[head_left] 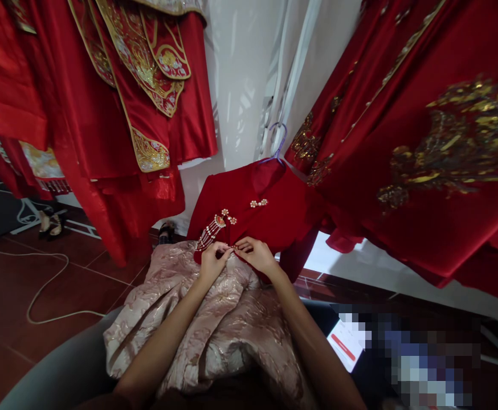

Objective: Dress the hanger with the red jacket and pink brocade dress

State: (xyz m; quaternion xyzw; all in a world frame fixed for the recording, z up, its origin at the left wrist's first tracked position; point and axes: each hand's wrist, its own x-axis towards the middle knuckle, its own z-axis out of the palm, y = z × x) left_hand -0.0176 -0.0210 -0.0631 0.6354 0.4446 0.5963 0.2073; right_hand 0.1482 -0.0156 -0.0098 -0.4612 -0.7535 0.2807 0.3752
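Note:
A red jacket on a purple hanger lies spread in front of me, its lower part over a pink brocade garment on my lap. A beaded fastener sits near the collar, and a second one with a beaded tassel is at the jacket's left. My left hand and my right hand meet at the jacket's front, fingertips pinched from either side. Tiny pale beads show between them; the fingers partly hide the fastener there.
Red embroidered garments hang at the left, and a red dress with gold sequins hangs at the right. A lit phone lies right of my lap. A white cable runs over the tiled floor, near black shoes.

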